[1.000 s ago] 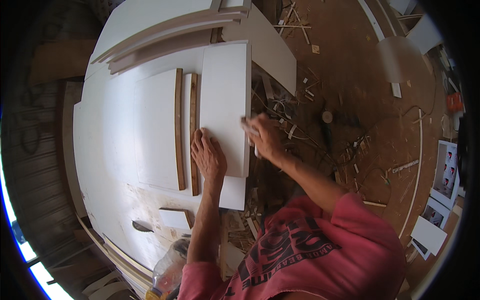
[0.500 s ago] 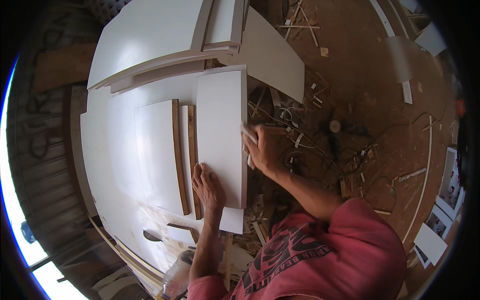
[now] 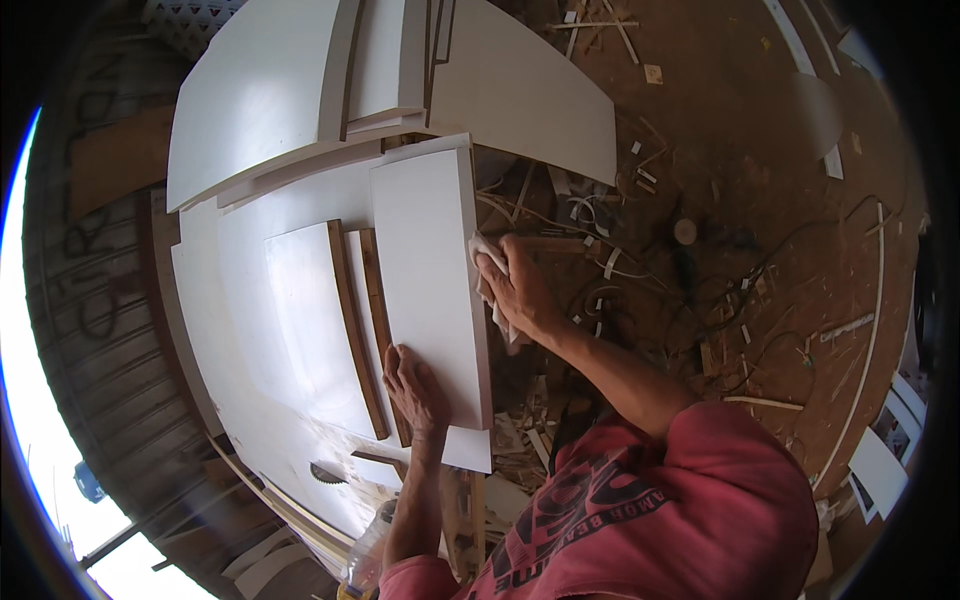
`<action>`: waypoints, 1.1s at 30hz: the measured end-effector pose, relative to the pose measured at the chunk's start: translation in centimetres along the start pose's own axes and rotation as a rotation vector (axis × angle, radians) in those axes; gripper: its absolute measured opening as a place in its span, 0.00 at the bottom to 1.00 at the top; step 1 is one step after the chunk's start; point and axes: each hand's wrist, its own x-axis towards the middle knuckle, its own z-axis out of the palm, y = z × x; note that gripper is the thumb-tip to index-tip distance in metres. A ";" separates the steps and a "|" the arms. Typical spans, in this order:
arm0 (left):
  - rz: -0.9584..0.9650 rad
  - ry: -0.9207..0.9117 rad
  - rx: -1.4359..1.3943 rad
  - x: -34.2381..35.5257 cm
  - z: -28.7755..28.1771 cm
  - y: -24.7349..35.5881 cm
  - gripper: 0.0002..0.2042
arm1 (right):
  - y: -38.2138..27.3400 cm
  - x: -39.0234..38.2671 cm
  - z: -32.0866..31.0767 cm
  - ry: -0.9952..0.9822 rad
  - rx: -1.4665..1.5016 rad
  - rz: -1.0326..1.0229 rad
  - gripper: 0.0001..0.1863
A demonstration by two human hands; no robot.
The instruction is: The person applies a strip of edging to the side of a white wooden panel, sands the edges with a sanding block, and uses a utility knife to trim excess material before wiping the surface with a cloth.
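Observation:
A long white panel (image 3: 425,270) lies on a larger white work surface, its right edge along the table's right side. My right hand (image 3: 515,290) grips a pale, crumpled cloth (image 3: 489,262) against that right edge, about midway along. My left hand (image 3: 415,388) rests flat on the near left part of the panel, fingers extended over its left edge. Left of the panel lie a narrow strip with a brown edge (image 3: 377,310) and a wider white board (image 3: 305,310), also brown along one side.
More white boards (image 3: 255,90) are stacked at the far end. A toothed saw blade (image 3: 326,473), a small dark-edged piece (image 3: 378,463) and a clear plastic bottle (image 3: 370,550) are near the front. Offcuts, cables and long strips (image 3: 860,350) litter the brown floor at right.
The whole view has turned and shifted slightly. My right hand stays on the panel's right edge with the cloth, more of which now shows. My left hand remains on the panel.

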 end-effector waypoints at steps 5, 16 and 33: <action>0.006 0.005 -0.008 0.1 0.2 -0.2 0.20 | -2.4 12.3 -1.9 0.127 -0.010 0.049 0.13; 0.028 0.028 -0.007 0.4 0.2 0.2 0.19 | 2.8 -14.0 2.3 -0.231 -0.225 0.151 0.13; -0.018 0.137 -0.102 0.1 -0.2 0.9 0.19 | -3.9 -1.2 0.6 -0.175 -0.766 -0.308 0.08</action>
